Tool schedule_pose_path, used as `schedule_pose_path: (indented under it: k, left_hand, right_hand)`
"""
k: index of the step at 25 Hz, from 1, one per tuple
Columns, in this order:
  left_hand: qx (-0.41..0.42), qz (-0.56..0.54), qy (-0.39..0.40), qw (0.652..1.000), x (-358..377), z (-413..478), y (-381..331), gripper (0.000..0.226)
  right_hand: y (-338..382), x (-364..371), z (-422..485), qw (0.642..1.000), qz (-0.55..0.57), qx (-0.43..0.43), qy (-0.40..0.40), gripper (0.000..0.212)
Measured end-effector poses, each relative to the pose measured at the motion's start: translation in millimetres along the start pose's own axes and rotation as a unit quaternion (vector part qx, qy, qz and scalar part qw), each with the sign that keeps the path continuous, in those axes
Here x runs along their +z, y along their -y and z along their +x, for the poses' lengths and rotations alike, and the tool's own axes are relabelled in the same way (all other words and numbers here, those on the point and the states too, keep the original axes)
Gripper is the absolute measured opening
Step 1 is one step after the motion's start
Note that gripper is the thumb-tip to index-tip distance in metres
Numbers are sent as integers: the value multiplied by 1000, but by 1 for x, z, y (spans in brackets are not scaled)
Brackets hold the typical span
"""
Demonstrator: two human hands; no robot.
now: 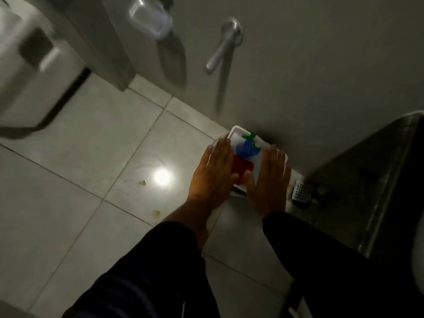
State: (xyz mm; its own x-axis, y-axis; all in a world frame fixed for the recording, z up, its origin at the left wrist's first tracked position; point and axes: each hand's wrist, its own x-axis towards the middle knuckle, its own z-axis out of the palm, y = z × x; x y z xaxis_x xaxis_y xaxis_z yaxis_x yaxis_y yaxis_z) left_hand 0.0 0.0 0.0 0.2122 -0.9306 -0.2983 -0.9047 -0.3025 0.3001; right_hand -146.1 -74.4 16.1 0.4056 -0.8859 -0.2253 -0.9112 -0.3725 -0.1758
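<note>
A white rectangular tub [237,130] stands on the tiled floor against a grey door. Inside it lie a blue item [246,149] with a green part [252,136] and a red item [242,167]. My left hand [212,173] lies along the tub's left side with straight fingers. My right hand [269,180] lies along its right side, fingers straight, thumb over the red item. Both hands hide the tub's side walls. Dark sleeves cover both forearms.
The grey door [309,76] carries a metal lever handle [223,49]. A white toilet-like fixture [34,72] stands at the left. A small white perforated holder [302,192] sits right of the tub. A dark cabinet side [378,180] rises at the right. Light glares on the floor tiles [162,176].
</note>
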Motion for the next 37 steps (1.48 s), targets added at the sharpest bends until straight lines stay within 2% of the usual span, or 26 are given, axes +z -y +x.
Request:
schedule_pose_path:
  k: [2,5,8,11,13,14,16,18,20,22,24,25,28,30,31,33,37]
  left_hand:
    - [-5,-15,45,999,50,30,-5,80]
    - [-13,-14,59,998,117,72,-15,76]
    - [-62,-34,69,995,167,112,-25,66]
    - [-148,-43,79,985,204,143,-28,49]
    - [-196,-64,105,973,217,155,-30,47]
    - [-210,-83,112,968,223,158,-30,48]
    - [-242,-133,107,955,228,164,-30,53]
    - [-272,-213,104,933,226,168,-31,55]
    - [-301,-312,81,897,217,165,-35,49]
    - [-312,-406,57,857,199,152,-34,49]
    - [-300,-482,34,823,178,125,-25,43]
    - [-297,-523,29,798,167,107,-17,42]
    - [-294,-607,35,738,147,44,15,44]
    - [-296,-635,20,713,143,-5,42,37]
    - [-301,-646,11,702,144,-28,53,32]
    - [-320,-648,-9,692,150,-68,76,31]
    - [-374,-575,-65,725,191,-135,134,42]
  right_hand:
    - [-22,47,23,998,26,43,40,86]
    - [-56,115,51,989,46,91,104,79]
    - [-75,169,78,967,70,190,155,70]
    - [-82,202,110,916,123,323,201,77]
    - [-84,217,123,879,198,364,237,87]
    - [-87,223,125,858,258,377,233,86]
    - [-92,234,129,816,364,404,194,69]
    - [-94,230,130,785,423,418,173,39]
    - [-91,221,122,753,476,429,149,26]
    - [-84,205,106,727,533,423,91,4]
    - [-72,185,82,718,571,391,71,14]
    - [-67,179,68,702,596,381,88,20]
    - [-44,156,26,605,677,345,240,54]
    - [-22,148,1,565,683,315,341,62]
    - [-11,149,-10,559,674,297,381,63]
    - [19,159,-28,572,646,263,431,59]
    - [85,210,-49,642,576,273,427,41]
